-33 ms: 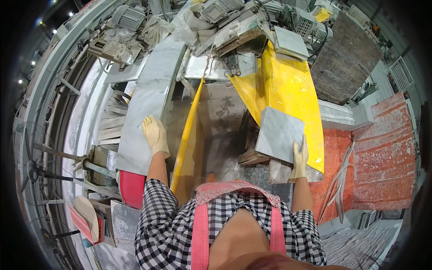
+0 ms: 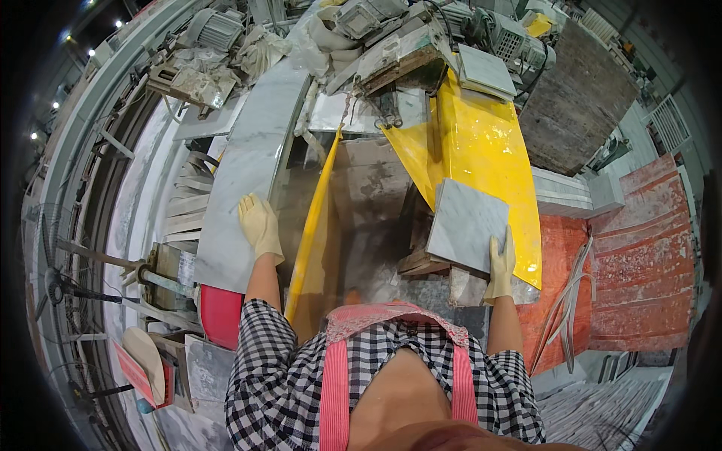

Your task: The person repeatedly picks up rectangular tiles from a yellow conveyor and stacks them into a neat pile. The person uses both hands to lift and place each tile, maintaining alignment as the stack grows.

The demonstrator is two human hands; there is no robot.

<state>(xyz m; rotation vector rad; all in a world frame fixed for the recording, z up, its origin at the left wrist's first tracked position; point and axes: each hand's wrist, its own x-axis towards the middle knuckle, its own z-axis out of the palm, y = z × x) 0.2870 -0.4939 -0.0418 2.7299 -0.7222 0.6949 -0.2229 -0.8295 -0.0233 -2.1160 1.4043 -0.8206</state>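
My left hand (image 2: 259, 228), in a cream rubber glove, lies flat with its fingers stretched out on a long grey-white marble slab (image 2: 244, 154). On the right, a square grey marble tile (image 2: 468, 224) sits tilted at the near end of a yellow sheet. My right hand (image 2: 502, 263), gloved the same way, grips this tile by its right edge, the thumb over its face and the fingers along the outer side. What the fingertips touch behind the edge is hidden.
Between my arms hangs a yellow strap-like sheet (image 2: 310, 233). The yellow sheet (image 2: 489, 143) on the right bears more pale tiles (image 2: 486, 71) at its far end. Motors (image 2: 214, 30) and dusty machinery stand at the back. An orange tarp (image 2: 560, 270) lies right; a fan (image 2: 56, 289) stands left.
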